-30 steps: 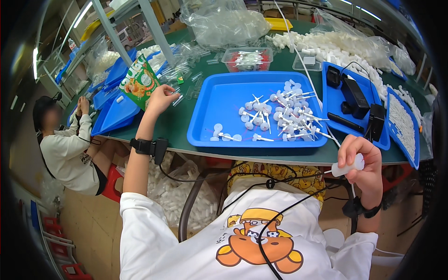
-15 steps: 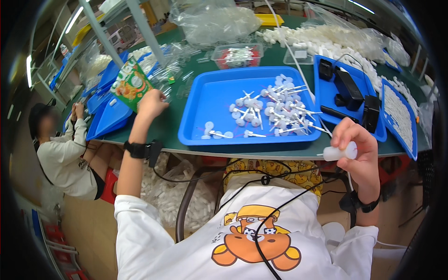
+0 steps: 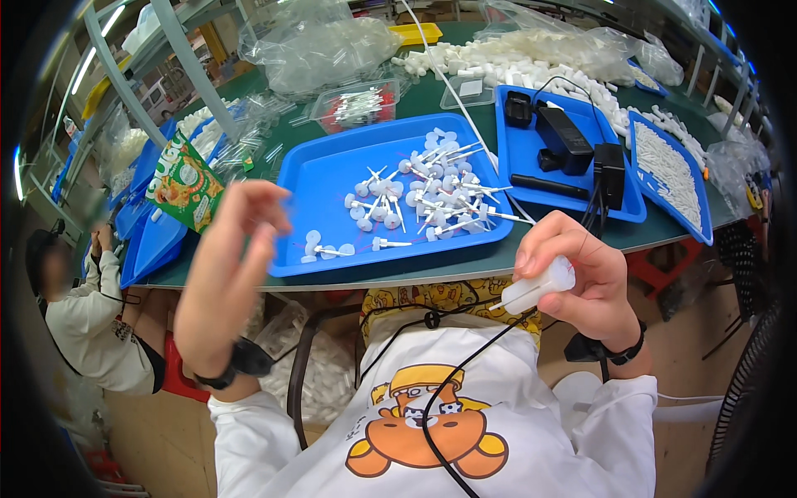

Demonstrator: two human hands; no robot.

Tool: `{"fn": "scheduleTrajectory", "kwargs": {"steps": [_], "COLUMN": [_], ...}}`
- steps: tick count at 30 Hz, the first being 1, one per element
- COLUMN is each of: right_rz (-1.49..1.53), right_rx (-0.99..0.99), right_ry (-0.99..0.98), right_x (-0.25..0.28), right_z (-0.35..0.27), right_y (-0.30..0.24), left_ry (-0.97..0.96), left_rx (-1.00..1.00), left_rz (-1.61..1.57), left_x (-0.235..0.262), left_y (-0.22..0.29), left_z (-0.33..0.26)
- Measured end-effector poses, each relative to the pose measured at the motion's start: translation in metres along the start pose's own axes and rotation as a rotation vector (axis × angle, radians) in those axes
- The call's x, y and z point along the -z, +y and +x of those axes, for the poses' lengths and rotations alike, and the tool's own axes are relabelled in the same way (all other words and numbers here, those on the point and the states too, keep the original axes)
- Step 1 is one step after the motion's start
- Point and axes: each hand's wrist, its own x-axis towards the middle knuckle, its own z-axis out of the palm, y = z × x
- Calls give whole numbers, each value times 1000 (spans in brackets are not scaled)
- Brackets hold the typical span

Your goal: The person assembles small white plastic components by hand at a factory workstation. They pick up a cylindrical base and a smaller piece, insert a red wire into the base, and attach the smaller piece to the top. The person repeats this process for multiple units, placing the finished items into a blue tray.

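In my right hand (image 3: 589, 282) a short white plastic cylinder (image 3: 531, 289) is gripped between thumb and fingers, just off the table's front edge. It has a round disc-like end and a thin pin at the other end, tilted down to the left. My left hand (image 3: 222, 270) is raised at the left front corner of a blue tray (image 3: 320, 187), thumb and fingers bent. Motion blurs it, so whether it holds anything cannot be made out. Inside the tray lie many white parts (image 3: 444, 187) with round discs and thin stems, mostly towards the right.
A second blue tray (image 3: 627, 207) holds black devices; beside it stands a tray of small white pieces (image 3: 671, 178). Behind are a clear box of pins (image 3: 357, 108), plastic bags (image 3: 324, 46) and heaped white cylinders (image 3: 556, 75). A green snack bag (image 3: 184, 187) and a seated person (image 3: 95, 324) are left.
My left hand has come back from the clear tubes beside the snack bag, towards me. My right hand has shifted left with the cylinder, which now tilts more. The whole view has shifted somewhat.
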Motion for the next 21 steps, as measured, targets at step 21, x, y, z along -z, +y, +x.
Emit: {"fn": "scheduleTrajectory", "kwargs": {"steps": [21], "right_rz": [17], "right_rx": [252], "right_ry": [157], "right_x": [-12], "right_z": [-3], "right_y": [3], "left_ry": [-348], "left_rx": [-210], "left_rz": [-179], "left_x": [-80], "left_y": [41], "left_z": [-5]}}
